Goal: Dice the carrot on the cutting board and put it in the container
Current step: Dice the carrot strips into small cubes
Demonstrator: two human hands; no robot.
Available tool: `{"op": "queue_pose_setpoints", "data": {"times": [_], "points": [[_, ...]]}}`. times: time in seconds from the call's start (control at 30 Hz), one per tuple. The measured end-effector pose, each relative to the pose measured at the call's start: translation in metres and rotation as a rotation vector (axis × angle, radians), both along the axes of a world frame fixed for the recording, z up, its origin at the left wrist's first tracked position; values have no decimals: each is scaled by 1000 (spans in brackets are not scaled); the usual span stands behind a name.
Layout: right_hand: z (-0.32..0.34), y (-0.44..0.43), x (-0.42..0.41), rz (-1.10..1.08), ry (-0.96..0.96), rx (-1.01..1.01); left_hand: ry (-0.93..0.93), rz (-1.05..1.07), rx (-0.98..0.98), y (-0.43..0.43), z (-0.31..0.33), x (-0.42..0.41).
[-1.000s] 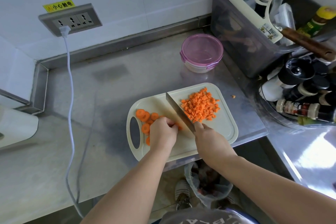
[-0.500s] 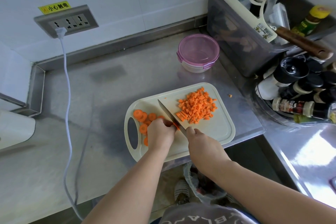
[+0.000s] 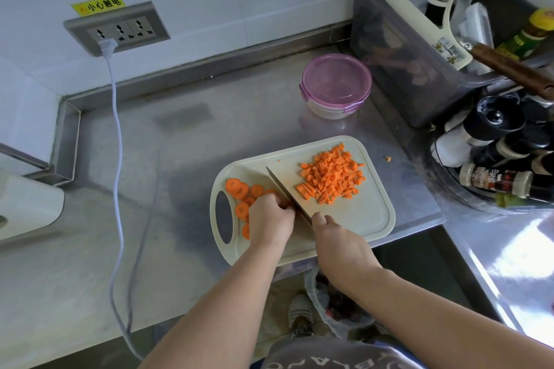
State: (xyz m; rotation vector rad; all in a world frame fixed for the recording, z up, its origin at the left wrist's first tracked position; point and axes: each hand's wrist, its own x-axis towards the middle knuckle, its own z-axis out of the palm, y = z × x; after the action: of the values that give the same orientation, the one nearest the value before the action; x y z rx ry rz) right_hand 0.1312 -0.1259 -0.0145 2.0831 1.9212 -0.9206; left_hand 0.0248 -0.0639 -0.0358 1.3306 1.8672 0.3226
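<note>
A cream cutting board (image 3: 368,219) lies on the steel counter. Diced carrot (image 3: 332,177) is heaped on its right half. Carrot slices (image 3: 239,189) lie on its left half by the handle hole. My right hand (image 3: 338,240) grips the handle of a knife (image 3: 284,189), whose blade rests edge-down on the board between the slices and the dice. With curled fingers, my left hand (image 3: 269,219) holds down carrot pieces right against the blade's left side; those pieces are hidden. The round container (image 3: 335,87) with a purple lid stands shut behind the board.
A grey bin (image 3: 398,48) with utensils and a rack of spice bottles (image 3: 494,159) crowd the right side. A white cable (image 3: 118,144) runs from the wall socket (image 3: 117,30) down over the counter's front edge. One carrot bit (image 3: 388,158) lies off the board.
The knife has shifted left, away from the diced pile, towards my left hand. A few fresh strips lie at the pile's left edge. My left hand stays on the slices.
</note>
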Motion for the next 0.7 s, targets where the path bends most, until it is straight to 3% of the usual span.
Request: {"op": "queue_pose_setpoints", "data": {"times": [0.27, 0.47, 0.63, 0.7], "points": [[-9, 1, 8, -26, 25, 105, -4, -18, 42, -4, 6, 3], [-10, -2, 33, 116, -37, 271, -40, -33, 57, -2, 9, -4], [-12, -20, 65, 319, -93, 512, -220, 381, 295, 18, 30, -61], [-14, -25, 74, 453, -115, 587, -151, 328, 385, 25, 37, -79]]}}
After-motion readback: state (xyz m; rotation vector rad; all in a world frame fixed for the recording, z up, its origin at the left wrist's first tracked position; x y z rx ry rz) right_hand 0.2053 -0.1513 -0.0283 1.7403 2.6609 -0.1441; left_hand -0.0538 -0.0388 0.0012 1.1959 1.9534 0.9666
